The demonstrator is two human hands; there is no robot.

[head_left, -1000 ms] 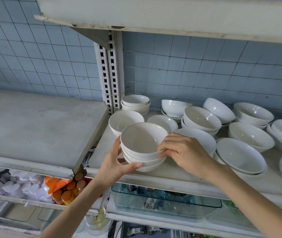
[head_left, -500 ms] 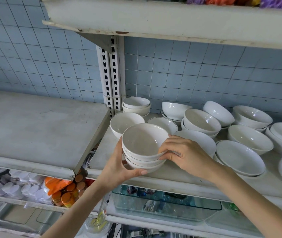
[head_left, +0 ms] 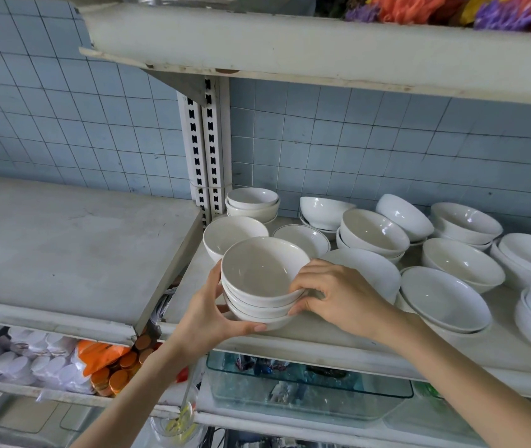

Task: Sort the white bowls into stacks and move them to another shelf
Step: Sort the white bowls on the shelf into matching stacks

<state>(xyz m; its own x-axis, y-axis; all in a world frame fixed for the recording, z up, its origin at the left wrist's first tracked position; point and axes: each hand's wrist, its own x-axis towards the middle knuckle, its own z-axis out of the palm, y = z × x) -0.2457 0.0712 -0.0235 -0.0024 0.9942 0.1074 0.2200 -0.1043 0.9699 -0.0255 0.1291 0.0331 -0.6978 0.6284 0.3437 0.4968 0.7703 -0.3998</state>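
A stack of three white bowls (head_left: 262, 276) is held near the front left corner of the right shelf (head_left: 338, 337). My left hand (head_left: 207, 313) cups the stack from its left side and underneath, thumb up along the rims. My right hand (head_left: 335, 295) grips the right side, fingers curled on the rims. Many more white bowls (head_left: 374, 232) lie on that shelf, some stacked, some tilted. The left shelf (head_left: 63, 247) beside it is a bare grey slab.
A white slotted upright (head_left: 206, 147) divides the two shelves. Another shelf (head_left: 322, 50) hangs overhead with coloured items. Below are orange-lidded jars (head_left: 122, 370), white lids and a glass dish (head_left: 306, 389). Blue tiles back the shelves.
The stack stays between both hands at about the same spot on the shelf's front. The view has tipped up a little, showing more of the upper shelf.
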